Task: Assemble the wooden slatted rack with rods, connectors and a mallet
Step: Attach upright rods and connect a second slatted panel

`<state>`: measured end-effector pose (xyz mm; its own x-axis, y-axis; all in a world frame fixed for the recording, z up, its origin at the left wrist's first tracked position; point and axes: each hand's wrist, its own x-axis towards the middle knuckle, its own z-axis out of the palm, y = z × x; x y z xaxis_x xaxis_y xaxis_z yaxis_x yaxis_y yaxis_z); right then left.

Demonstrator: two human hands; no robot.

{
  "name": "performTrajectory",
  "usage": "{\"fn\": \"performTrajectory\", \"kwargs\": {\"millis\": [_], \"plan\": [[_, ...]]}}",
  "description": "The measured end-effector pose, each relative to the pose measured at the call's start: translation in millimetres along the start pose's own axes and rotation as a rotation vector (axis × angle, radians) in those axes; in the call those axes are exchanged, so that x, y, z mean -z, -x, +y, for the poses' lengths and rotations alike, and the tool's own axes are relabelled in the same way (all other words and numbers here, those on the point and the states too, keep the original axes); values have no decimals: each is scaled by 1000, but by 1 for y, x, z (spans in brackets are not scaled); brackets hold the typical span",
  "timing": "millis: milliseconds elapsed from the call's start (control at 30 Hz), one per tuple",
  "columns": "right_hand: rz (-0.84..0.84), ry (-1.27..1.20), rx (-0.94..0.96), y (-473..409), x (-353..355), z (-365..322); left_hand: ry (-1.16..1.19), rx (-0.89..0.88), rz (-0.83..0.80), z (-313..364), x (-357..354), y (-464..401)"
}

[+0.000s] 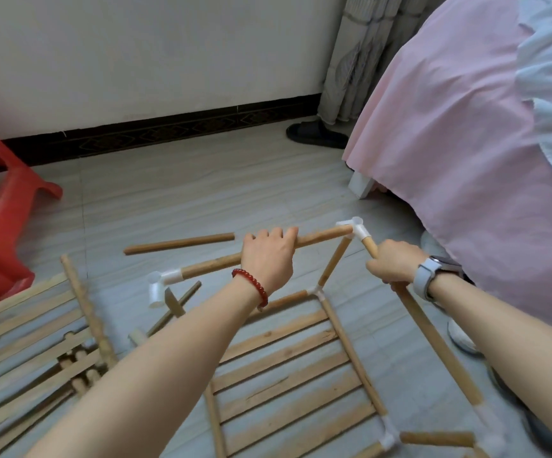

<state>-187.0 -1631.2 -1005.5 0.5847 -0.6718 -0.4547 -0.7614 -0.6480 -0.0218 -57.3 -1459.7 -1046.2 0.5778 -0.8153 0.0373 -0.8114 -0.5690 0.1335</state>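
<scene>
Gripping rods (320, 239), both hands (268, 259) above grey tiled floor (202, 193) beside pink-sheeted bed (459, 160), white wall (136, 54).

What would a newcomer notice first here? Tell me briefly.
Both hands grip the half-built frame at centre: the left hand on the top rod, the right hand on the side rod, meeting at a white corner connector. Below lies a slatted panel; a red stool stands far left.
</scene>
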Motion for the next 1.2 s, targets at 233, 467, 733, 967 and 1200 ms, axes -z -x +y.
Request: {"fn": "performTrajectory", "kwargs": {"millis": [233,467,733,967,1200], "plan": [[153,-757,113,-29,-6,2,145,-83,-37,67,2,-33],[162,-868,159,-56,-8,-11,103,-40,-54,63,-2,-52],[219,-824,157,-57,-16,-12,125,-36,-91,46,4,-62],[191,-882,149,-52,-16,-9,152,-53,-154,53,-7,-65],[180,-927,155,-50,-17,-9,146,-28,-98,57,-11,-65]]}}
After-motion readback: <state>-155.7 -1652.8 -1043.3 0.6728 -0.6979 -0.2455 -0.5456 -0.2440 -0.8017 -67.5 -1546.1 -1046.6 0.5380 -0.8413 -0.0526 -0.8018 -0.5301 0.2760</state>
